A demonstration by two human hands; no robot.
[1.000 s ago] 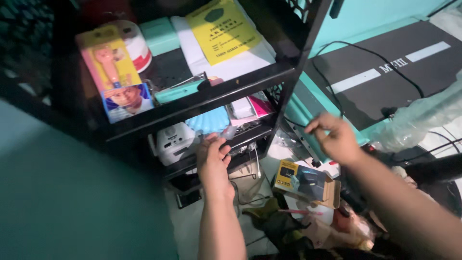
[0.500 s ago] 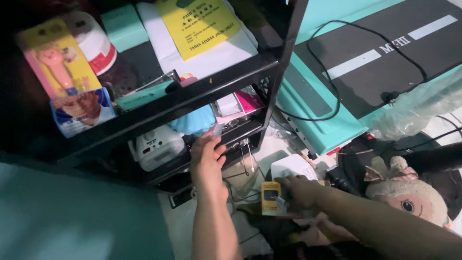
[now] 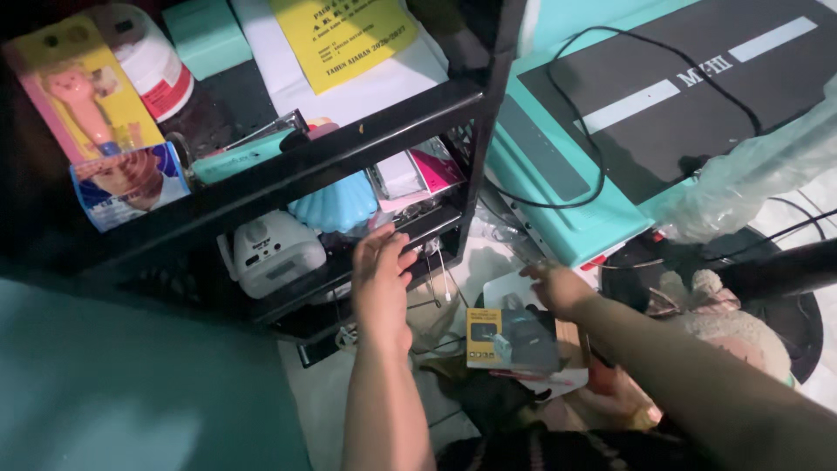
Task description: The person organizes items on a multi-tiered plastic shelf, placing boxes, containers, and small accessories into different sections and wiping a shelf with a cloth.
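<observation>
Reaching left hand (image 3: 381, 277): fingers loosely spread, touching lower shelf edge (image 3: 410, 228).
Right hand (image 3: 558, 288): fingers curled over small box (image 3: 510, 338); their grip I cannot tell.

Two bare hands and forearms, nothing worn

The left hand (image 3: 382, 281) and right hand (image 3: 555, 288) show no gloves, rings, watch or bracelets; both forearms are uncovered all the way to the frame's lower edge, with no sleeve cuffs in view.

Speaker (image 3: 272, 253) sat on the lower shelf (image 3: 384, 253), left of the shell-shaped item (image 3: 336, 205), small box (image 3: 514, 336) lay on the floor right of the shelf
</observation>
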